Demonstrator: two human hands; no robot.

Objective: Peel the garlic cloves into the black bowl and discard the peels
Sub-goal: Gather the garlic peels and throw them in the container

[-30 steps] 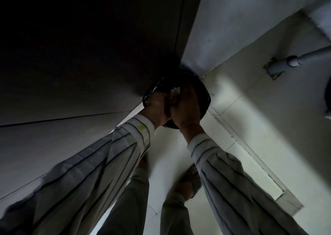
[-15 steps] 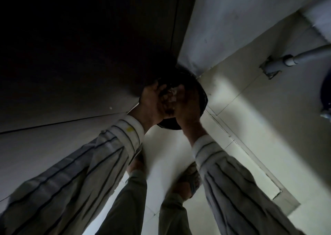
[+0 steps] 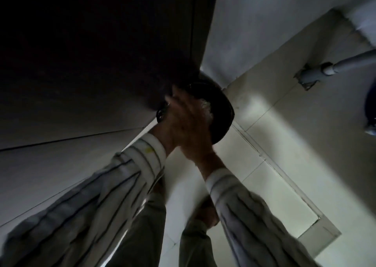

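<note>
Head view, dim and blurred: both hands reach over a round black bin (image 3: 219, 112) standing on the tiled floor (image 3: 264, 144), at the corner where a dark cabinet (image 3: 101, 53) meets the wall. Left hand (image 3: 179, 114) lies above the right hand (image 3: 195, 142), pressed together; whether either grip is closed on anything, I cannot tell. Pale garlic peels (image 3: 206, 109) show just beyond the fingers, inside the bin's rim. Striped sleeves (image 3: 122, 185) cover both arms.
</note>
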